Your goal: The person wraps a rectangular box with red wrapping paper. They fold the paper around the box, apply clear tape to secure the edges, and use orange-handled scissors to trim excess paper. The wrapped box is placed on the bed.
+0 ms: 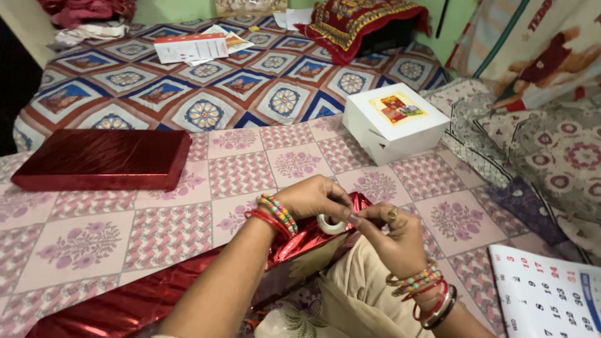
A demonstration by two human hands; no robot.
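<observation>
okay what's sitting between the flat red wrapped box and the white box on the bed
Nothing: in the head view only bare patterned bedsheet lies between the red wrapped box and the white box.

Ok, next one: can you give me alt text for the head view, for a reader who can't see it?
Two bangled hands, left hand and right hand, hold a roll of clear tape together above shiny red wrapping paper on a patterned bedspread. A red-wrapped flat box lies to the left, a white box behind.

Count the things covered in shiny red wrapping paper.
2. One flat wrapped box lies on the bedspread at left; one long, partly wrapped piece lies under the hands. Others may be hidden.
</observation>
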